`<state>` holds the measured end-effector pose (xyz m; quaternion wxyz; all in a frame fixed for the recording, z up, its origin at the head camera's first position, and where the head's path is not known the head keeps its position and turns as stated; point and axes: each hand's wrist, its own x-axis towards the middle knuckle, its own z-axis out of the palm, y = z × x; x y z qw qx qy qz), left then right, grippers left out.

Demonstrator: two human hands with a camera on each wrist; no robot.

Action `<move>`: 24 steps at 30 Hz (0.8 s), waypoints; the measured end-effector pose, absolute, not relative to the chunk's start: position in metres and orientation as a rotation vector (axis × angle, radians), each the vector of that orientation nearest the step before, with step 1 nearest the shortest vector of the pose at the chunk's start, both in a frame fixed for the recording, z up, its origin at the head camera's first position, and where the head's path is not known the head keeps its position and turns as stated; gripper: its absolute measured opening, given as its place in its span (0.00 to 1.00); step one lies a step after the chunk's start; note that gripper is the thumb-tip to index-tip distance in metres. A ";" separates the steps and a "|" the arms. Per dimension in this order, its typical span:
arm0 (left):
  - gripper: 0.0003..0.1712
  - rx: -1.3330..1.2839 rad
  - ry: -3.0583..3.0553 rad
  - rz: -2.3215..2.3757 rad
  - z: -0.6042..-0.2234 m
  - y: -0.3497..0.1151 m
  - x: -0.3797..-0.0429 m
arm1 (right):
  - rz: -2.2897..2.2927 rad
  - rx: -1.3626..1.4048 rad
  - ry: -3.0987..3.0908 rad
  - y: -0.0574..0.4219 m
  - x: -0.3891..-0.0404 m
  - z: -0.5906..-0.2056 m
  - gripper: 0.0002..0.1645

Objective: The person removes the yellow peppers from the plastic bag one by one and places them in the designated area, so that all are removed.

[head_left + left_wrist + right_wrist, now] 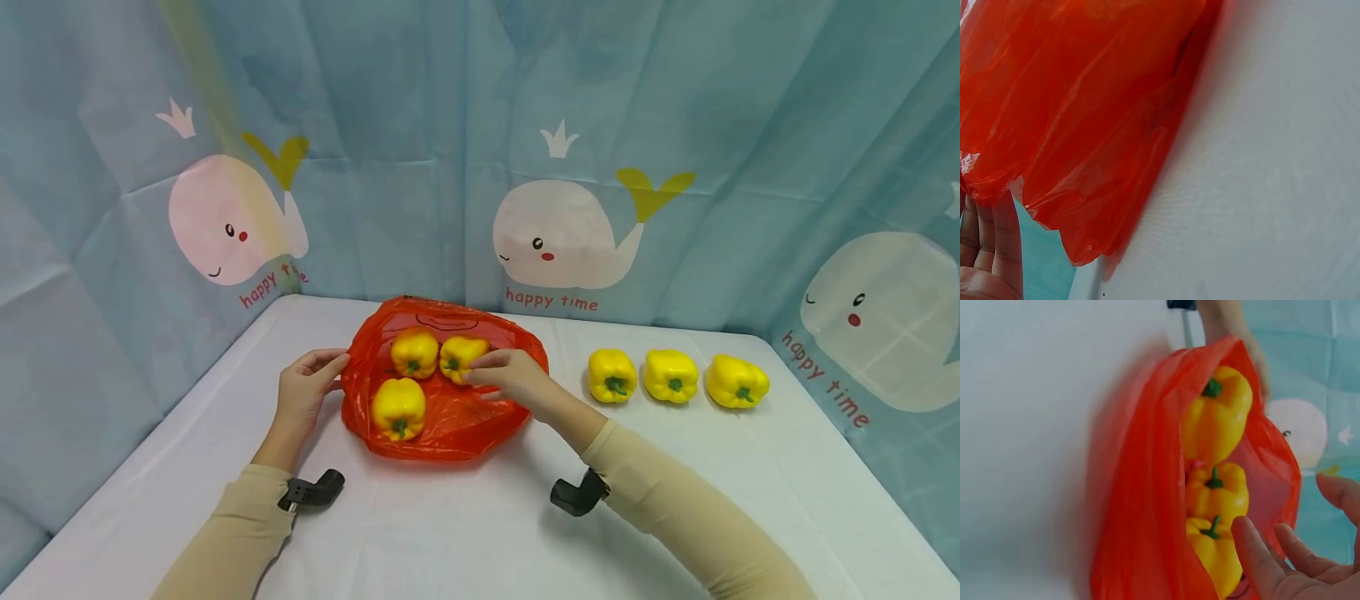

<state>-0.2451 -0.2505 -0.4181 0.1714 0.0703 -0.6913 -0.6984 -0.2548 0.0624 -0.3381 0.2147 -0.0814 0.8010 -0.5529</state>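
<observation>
A red plastic bag (pixel 457 433) lies with its mouth spread wide on the white table. Three yellow bell peppers are inside: one at the front left (pixel 398 407), one at the back left (pixel 414 350) and one near the middle (pixel 457 357). At the bag's left rim, my left hand (pixel 300 387) pinches the plastic; the thumb is hidden in the left wrist view, where the fingers (pixel 1005 244) lie behind the bag. My right hand (pixel 517 379) reaches over the right rim beside the middle pepper. Its fingers (pixel 1257 556) are spread and hold nothing.
Three more yellow bell peppers stand in a row right of the bag: the near one (pixel 611 377), the middle one (pixel 671 377) and the far-right one (pixel 737 383). A blue curtain (pixel 420 225) with whale prints hangs behind the table (pixel 420 533).
</observation>
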 end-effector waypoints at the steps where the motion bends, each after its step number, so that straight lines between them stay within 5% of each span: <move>1: 0.04 0.202 -1.960 -1.989 -0.418 -0.251 -0.245 | -1.533 -0.220 2.215 0.059 -0.255 -0.339 0.27; 9: 0.04 0.188 -1.970 -1.985 -0.419 -0.253 -0.247 | -1.535 -0.217 2.141 0.041 -0.259 -0.347 0.22; 24: 0.06 0.198 -1.968 -1.989 -0.421 -0.253 -0.248 | -1.457 -0.217 2.062 0.017 -0.260 -0.356 0.25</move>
